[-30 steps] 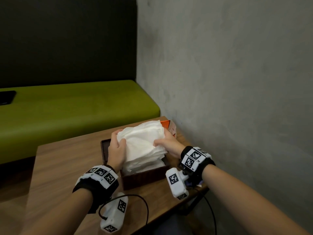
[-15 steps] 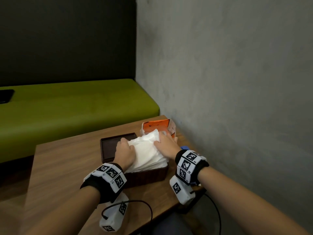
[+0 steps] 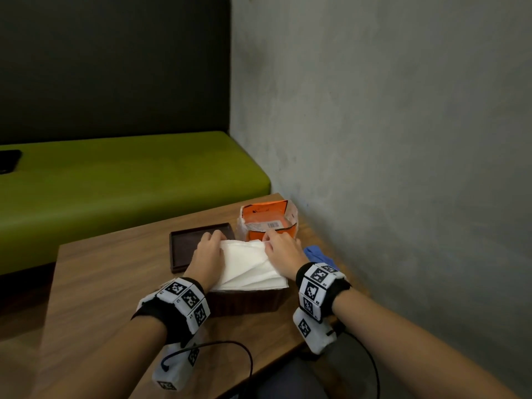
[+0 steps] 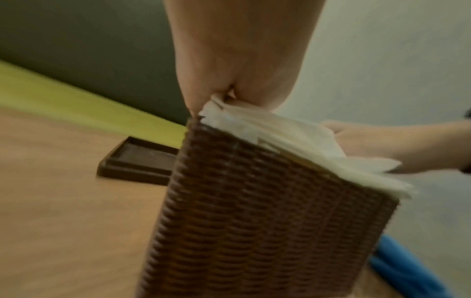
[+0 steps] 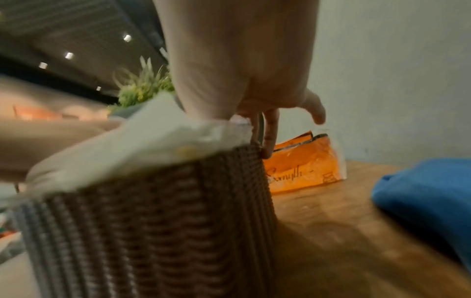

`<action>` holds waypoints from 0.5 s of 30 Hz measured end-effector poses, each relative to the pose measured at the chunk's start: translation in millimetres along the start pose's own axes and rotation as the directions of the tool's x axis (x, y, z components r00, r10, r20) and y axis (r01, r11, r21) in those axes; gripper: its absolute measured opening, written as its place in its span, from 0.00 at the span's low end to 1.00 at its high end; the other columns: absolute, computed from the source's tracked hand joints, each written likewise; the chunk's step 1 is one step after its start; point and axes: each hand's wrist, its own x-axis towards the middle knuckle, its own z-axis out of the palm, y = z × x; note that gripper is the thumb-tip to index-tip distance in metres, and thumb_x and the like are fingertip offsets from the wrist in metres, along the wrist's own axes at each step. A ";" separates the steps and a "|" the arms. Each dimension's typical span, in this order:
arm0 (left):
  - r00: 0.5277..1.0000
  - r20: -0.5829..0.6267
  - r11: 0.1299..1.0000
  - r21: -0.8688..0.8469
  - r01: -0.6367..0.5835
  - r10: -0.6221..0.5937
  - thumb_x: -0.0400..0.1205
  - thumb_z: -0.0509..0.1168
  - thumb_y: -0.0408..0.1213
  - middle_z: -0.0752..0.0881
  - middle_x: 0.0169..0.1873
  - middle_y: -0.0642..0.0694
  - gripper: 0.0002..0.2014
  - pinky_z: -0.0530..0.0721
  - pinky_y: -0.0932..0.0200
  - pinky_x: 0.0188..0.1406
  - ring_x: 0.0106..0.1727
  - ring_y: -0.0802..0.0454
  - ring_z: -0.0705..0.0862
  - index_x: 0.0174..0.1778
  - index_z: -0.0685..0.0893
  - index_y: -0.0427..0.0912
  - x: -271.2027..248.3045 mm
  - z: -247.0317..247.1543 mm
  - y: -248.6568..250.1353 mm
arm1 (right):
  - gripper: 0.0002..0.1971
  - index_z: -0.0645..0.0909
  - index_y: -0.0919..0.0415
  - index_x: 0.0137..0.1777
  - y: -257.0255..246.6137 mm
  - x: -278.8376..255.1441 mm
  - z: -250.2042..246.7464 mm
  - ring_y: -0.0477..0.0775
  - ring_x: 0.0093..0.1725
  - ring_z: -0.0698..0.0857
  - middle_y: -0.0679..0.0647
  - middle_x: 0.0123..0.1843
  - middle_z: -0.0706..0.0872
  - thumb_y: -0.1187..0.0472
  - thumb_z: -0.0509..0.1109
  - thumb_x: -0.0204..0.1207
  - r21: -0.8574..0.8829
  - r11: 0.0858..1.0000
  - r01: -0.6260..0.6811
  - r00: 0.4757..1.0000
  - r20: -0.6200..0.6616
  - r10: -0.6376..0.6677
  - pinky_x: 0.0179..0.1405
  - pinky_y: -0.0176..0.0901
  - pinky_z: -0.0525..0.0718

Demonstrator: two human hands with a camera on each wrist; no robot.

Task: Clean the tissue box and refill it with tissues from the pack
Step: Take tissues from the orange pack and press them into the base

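Note:
A brown woven tissue box (image 3: pixel 244 300) stands on the wooden table (image 3: pixel 100 283) with a white tissue stack (image 3: pixel 247 266) sitting in it and rising above the rim. My left hand (image 3: pixel 207 251) lies on the stack's left side, fingers curled over its far edge. My right hand (image 3: pixel 283 249) lies on the right side, fingers bent down over the far corner (image 5: pixel 267 133). The opened orange tissue pack (image 3: pixel 267 220) stands just behind the box. In the left wrist view the tissues (image 4: pixel 293 137) fan out over the box wall (image 4: pixel 267 221).
The box's dark lid (image 3: pixel 187 246) lies upside down to the left of the box. A blue cloth (image 3: pixel 318 254) sits right of the box near the grey wall (image 3: pixel 403 139). A green bench (image 3: pixel 129 174) runs behind the table, with a dark flat object (image 3: pixel 8 161) on it.
Both hands have lowered the tissue stack from above the box down into it. The orange pack behind is now uncovered.

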 end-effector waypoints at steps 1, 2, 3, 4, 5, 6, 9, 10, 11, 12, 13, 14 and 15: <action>1.000 0.001 0.999 0.026 -0.020 0.020 0.79 0.50 0.21 0.75 0.57 0.34 0.14 0.75 0.43 0.58 0.57 0.33 0.77 0.56 0.76 0.33 -0.4 -0.1 -1.5 | 0.10 0.75 0.60 0.55 0.5 -1.4 -0.1 0.64 0.52 0.82 0.62 0.51 0.85 0.61 0.53 0.83 0.053 0.999 -0.002 1.000 -0.019 0.003 0.57 0.57 0.75; 0.999 -0.015 0.997 0.065 -0.051 0.052 0.79 0.51 0.21 0.75 0.57 0.34 0.14 0.77 0.42 0.55 0.56 0.33 0.78 0.56 0.76 0.33 -1.9 -0.6 -1.7 | 0.10 0.75 0.61 0.55 0.2 -2.7 -1.2 0.64 0.52 0.82 0.63 0.51 0.85 0.60 0.53 0.83 0.104 0.995 -0.003 1.000 -0.023 0.005 0.53 0.55 0.77; 0.993 -0.045 0.985 0.140 -0.098 0.105 0.78 0.51 0.22 0.76 0.57 0.33 0.15 0.80 0.42 0.51 0.56 0.33 0.79 0.56 0.77 0.33 -3.0 -1.0 -1.4 | 0.11 0.76 0.61 0.55 0.3 -2.8 -1.7 0.65 0.53 0.83 0.64 0.52 0.86 0.60 0.54 0.83 0.160 0.987 -0.006 1.000 -0.014 0.009 0.51 0.54 0.77; 0.983 -0.053 0.960 0.231 -0.160 0.177 0.76 0.52 0.25 0.78 0.55 0.33 0.15 0.83 0.43 0.48 0.54 0.34 0.81 0.54 0.79 0.33 -3.9 -1.8 0.0 | 0.11 0.76 0.63 0.56 0.4 -3.2 -3.4 0.65 0.54 0.82 0.65 0.54 0.85 0.61 0.54 0.83 0.221 0.975 -0.012 1.000 -0.003 0.013 0.53 0.53 0.78; 0.961 -0.029 0.916 0.313 -0.251 0.274 0.75 0.52 0.31 0.81 0.54 0.34 0.15 0.84 0.45 0.48 0.53 0.34 0.82 0.52 0.80 0.35 -4.3 -3.5 2.0 | 0.12 0.77 0.63 0.58 0.9 -3.3 -5.7 0.65 0.57 0.82 0.65 0.56 0.85 0.63 0.54 0.82 0.281 0.959 -0.021 1.000 0.009 0.019 0.55 0.53 0.78; 0.921 0.017 0.857 0.361 -0.368 0.388 0.75 0.51 0.39 0.82 0.54 0.35 0.17 0.82 0.45 0.54 0.55 0.36 0.83 0.53 0.81 0.38 -5.1 -3.1 4.3 | 0.13 0.77 0.64 0.59 1.9 -3.6 -8.6 0.64 0.59 0.81 0.66 0.59 0.84 0.65 0.53 0.82 0.330 0.943 -0.033 0.999 0.023 0.027 0.57 0.52 0.78; 0.790 0.378 0.775 0.234 -0.587 0.483 0.76 0.45 0.65 0.70 0.73 0.44 0.33 0.61 0.42 0.77 0.76 0.45 0.66 0.71 0.71 0.51 -11.7 3.7 13.3 | 0.18 0.73 0.62 0.65 8.3 -2.2 -15.8 0.63 0.61 0.80 0.65 0.61 0.82 0.72 0.53 0.78 0.371 0.928 -0.036 0.996 0.086 0.005 0.51 0.43 0.75; 0.771 0.474 0.788 0.225 -0.573 0.426 0.70 0.40 0.71 0.63 0.77 0.47 0.39 0.52 0.40 0.80 0.80 0.47 0.58 0.75 0.64 0.56 -14.0 8.0 15.4 | 0.19 0.71 0.61 0.67 9.9 -1.9 -17.0 0.63 0.60 0.80 0.65 0.61 0.82 0.73 0.54 0.77 0.352 0.935 -0.028 0.992 0.122 -0.016 0.50 0.43 0.74; 0.769 0.527 0.797 0.252 -0.549 0.362 0.65 0.35 0.73 0.58 0.80 0.49 0.44 0.47 0.37 0.80 0.83 0.47 0.51 0.77 0.59 0.59 -13.8 12.7 16.8 | 0.20 0.68 0.60 0.68 11.2 -2.1 -17.6 0.62 0.61 0.80 0.64 0.62 0.82 0.73 0.55 0.77 0.334 0.943 -0.015 0.988 0.152 -0.038 0.50 0.44 0.75; 0.772 0.554 0.800 0.285 -0.528 0.312 0.63 0.33 0.74 0.53 0.82 0.50 0.46 0.44 0.34 0.80 0.83 0.46 0.46 0.78 0.56 0.60 -12.6 16.4 18.5 | 0.20 0.67 0.59 0.69 11.7 -2.8 -18.4 0.61 0.62 0.80 0.63 0.63 0.81 0.72 0.56 0.78 0.321 0.947 -0.004 0.984 0.171 -0.054 0.53 0.45 0.77; 0.776 0.571 0.810 0.302 -0.502 0.268 0.64 0.35 0.75 0.51 0.82 0.50 0.45 0.42 0.31 0.79 0.84 0.46 0.43 0.78 0.55 0.61 -11.6 18.6 19.9 | 0.20 0.66 0.59 0.70 13.3 -2.6 -18.0 0.59 0.65 0.79 0.62 0.65 0.80 0.71 0.57 0.79 0.316 0.949 0.006 0.982 0.177 -0.065 0.58 0.46 0.78; 0.785 0.576 0.824 0.315 -0.471 0.229 0.71 0.40 0.73 0.48 0.83 0.50 0.39 0.40 0.30 0.78 0.84 0.45 0.41 0.78 0.54 0.61 -10.8 19.0 20.6 | 0.20 0.66 0.59 0.70 14.4 -3.3 -18.3 0.58 0.67 0.78 0.62 0.67 0.79 0.70 0.58 0.79 0.315 0.949 0.010 0.982 0.176 -0.069 0.62 0.46 0.78; 0.793 0.573 0.836 0.317 -0.447 0.207 0.77 0.45 0.67 0.47 0.83 0.50 0.33 0.39 0.31 0.78 0.84 0.46 0.39 0.79 0.53 0.62 -9.9 19.1 20.5 | 0.20 0.66 0.60 0.71 15.5 -4.3 -18.5 0.57 0.69 0.77 0.61 0.68 0.79 0.70 0.59 0.79 0.314 0.949 0.006 0.982 0.176 -0.064 0.64 0.45 0.77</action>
